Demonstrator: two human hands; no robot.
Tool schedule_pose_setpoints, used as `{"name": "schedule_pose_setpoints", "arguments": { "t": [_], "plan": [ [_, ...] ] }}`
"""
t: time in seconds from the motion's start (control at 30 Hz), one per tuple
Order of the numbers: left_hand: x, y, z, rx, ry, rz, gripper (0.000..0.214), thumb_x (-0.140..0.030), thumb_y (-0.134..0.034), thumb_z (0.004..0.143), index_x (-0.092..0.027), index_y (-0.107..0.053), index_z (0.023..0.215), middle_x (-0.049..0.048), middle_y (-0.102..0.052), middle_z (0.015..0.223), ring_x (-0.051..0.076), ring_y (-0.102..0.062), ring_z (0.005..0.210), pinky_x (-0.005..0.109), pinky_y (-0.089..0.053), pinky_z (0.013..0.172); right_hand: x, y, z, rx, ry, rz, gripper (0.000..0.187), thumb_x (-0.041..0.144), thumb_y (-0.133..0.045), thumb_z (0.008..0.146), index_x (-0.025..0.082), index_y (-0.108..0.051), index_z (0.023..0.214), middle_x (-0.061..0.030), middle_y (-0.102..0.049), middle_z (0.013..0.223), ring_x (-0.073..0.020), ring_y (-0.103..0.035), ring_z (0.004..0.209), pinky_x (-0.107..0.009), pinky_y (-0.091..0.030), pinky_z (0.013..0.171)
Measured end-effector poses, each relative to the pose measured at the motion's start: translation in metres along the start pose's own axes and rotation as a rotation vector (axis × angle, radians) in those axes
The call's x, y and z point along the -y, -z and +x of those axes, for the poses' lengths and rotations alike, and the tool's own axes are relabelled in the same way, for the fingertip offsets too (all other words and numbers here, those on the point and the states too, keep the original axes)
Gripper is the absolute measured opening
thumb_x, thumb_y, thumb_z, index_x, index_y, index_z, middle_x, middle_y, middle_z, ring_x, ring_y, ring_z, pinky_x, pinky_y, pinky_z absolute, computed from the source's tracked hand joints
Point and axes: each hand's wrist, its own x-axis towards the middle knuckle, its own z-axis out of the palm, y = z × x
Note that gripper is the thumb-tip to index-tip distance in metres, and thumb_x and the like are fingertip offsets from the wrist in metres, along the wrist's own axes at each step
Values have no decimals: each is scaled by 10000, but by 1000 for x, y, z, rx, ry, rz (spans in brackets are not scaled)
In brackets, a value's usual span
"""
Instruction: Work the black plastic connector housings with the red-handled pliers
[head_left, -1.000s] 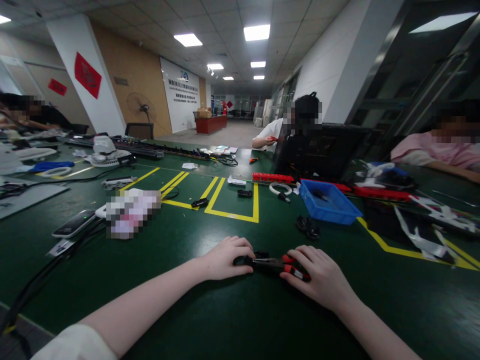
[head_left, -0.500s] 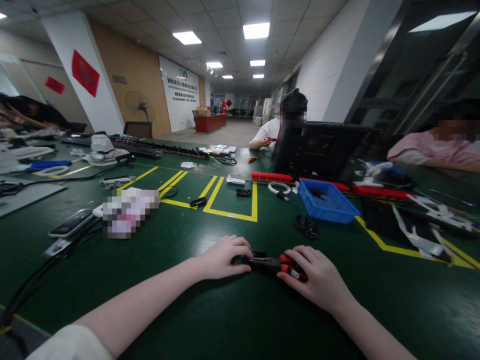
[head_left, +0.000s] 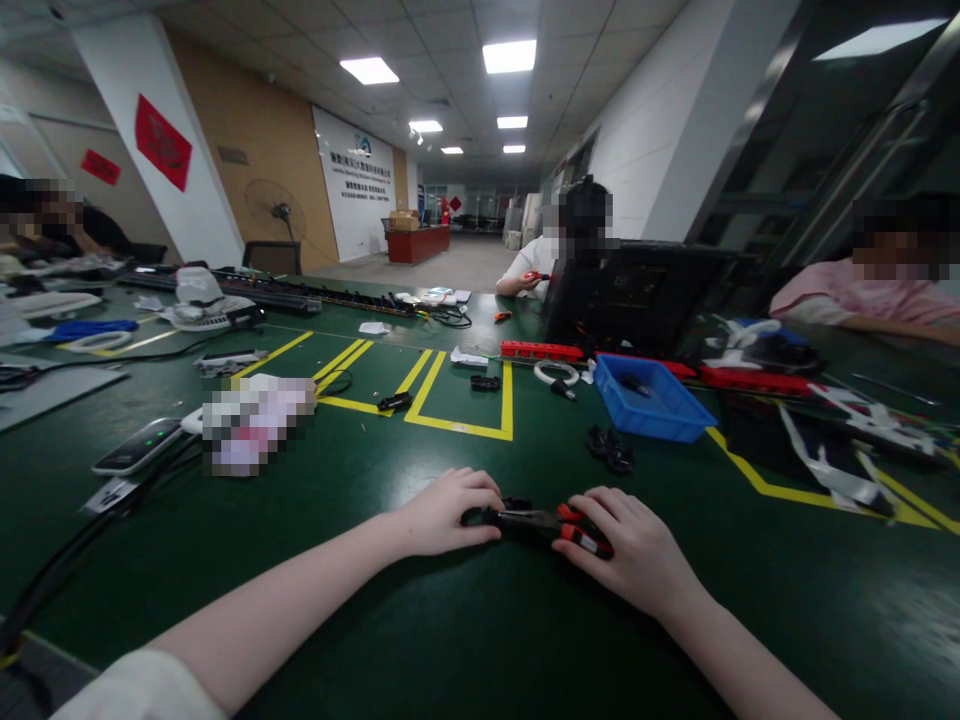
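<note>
My right hand point(head_left: 630, 545) is closed around the red and black handles of a pair of pliers point(head_left: 534, 520), whose jaws point left. At the jaw tips, my left hand point(head_left: 454, 512) grips a small black part point(head_left: 478, 516) between thumb and fingers; its exact kind cannot be made out. Some more black material shows just behind the jaws. Both hands rest low over the green table point(head_left: 420, 640). Beyond my right hand lie several small black parts point(head_left: 611, 448) in a cluster.
A blue bin point(head_left: 656, 398) holds a dark item. Near it are a white coiled cable point(head_left: 556, 374) and a red strip point(head_left: 541, 350). Yellow tape point(head_left: 459, 430) marks the table. A large black case point(head_left: 626, 297) stands beyond. Co-workers sit at the far side, left and right.
The view has shifted very slightly. My hands, the pliers and the black part stay almost in place.
</note>
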Motion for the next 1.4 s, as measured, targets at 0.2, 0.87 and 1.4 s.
{"name": "schedule_pose_setpoints", "arguments": {
  "t": [0.2, 0.87, 1.4],
  "plan": [
    [1, -1, 0, -4, -10, 13, 206, -353, -645, 908, -224, -631, 1068, 42, -613, 1171, 212, -575, 1067, 357, -420, 917, 2, -1, 1, 36, -7, -18, 490, 580, -598, 852, 163, -646, 1104, -118, -675, 973, -220, -634, 822, -356, -530, 705],
    [1, -1, -1, -2, -9, 22, 221, -350, -650, 904, -230, -630, 1088, 41, -605, 1178, 209, -573, 1075, 351, -432, 926, -7, -1, 1, 44, -11, -24, 433, 554, -604, 854, 193, -645, 1089, -108, -690, 1008, -225, -644, 872, -358, -518, 725],
    [0, 0, 0, 1, -15, 41, 210, -350, -641, 908, -217, -628, 1069, 52, -612, 1171, 218, -576, 1083, 353, -420, 914, -6, -6, 2, -15, 36, -47, 433, 583, -607, 846, 209, -651, 1060, -79, -717, 980, -250, -665, 909, -530, -399, 1006]
  ]
}}
